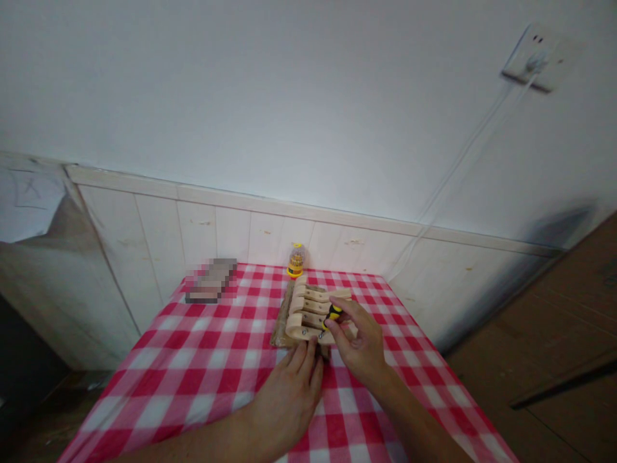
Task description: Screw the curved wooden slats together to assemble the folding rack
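A pale wooden rack of several curved hook-like pieces lies on a brown board on the red-and-white checked tablecloth. My right hand is closed on a small yellow-and-black screwdriver, its tip down at the near end of the wooden rack. My left hand rests flat on the cloth, fingers stretched out and touching the near edge of the board.
A small yellow-lidded clear jar stands at the table's far edge by the panelled wall. A blurred brownish object lies at the far left of the table. A wall socket with a white cable sits upper right. Wooden floor shows at right.
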`<action>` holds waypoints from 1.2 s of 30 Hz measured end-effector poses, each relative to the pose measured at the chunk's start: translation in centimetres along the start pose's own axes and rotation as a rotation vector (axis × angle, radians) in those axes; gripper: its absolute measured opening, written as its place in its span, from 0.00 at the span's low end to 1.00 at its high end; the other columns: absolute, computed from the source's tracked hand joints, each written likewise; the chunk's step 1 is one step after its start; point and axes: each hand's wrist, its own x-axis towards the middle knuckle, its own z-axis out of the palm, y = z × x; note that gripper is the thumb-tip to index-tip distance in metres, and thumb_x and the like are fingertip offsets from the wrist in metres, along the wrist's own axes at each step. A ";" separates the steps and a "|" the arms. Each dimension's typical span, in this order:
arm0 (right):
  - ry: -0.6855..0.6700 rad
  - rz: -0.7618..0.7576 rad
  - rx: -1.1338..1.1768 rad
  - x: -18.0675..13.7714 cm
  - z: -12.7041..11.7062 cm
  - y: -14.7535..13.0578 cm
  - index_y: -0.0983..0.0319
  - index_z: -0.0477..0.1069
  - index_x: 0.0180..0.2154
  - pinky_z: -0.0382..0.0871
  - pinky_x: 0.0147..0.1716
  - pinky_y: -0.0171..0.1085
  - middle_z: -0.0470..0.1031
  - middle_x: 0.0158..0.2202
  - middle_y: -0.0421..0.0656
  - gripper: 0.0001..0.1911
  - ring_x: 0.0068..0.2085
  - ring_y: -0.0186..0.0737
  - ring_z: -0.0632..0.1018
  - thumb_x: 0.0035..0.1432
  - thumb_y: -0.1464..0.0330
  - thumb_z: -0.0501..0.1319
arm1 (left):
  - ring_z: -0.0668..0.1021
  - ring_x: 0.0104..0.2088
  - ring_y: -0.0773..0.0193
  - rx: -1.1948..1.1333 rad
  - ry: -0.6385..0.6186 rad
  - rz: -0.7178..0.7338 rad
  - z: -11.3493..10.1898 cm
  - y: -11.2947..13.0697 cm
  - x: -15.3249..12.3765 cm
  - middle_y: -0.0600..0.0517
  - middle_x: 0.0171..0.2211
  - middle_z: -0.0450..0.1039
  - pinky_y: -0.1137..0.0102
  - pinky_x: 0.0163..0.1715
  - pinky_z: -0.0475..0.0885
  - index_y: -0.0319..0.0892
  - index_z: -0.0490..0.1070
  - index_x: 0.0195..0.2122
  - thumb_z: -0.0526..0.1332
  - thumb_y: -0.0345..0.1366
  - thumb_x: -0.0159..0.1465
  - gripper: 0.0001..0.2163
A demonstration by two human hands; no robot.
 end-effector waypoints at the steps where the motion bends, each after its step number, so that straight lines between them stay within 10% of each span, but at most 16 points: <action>1: -0.001 -0.001 -0.002 0.0 -0.1 0.0 0.53 0.75 0.56 0.85 0.39 0.40 0.85 0.44 0.43 0.22 0.38 0.43 0.85 0.63 0.75 0.66 | 0.71 0.68 0.42 0.000 0.005 0.001 0.0 0.0 0.0 0.31 0.65 0.70 0.52 0.65 0.67 0.31 0.67 0.67 0.55 0.34 0.76 0.21; 36: 0.010 0.056 -0.011 -0.4 0.2 0.1 0.53 0.76 0.55 0.86 0.38 0.41 0.86 0.42 0.43 0.20 0.36 0.43 0.87 0.63 0.73 0.67 | 0.69 0.69 0.40 0.003 -0.068 -0.011 0.1 0.0 0.0 0.28 0.68 0.65 0.50 0.65 0.66 0.30 0.63 0.70 0.54 0.33 0.75 0.24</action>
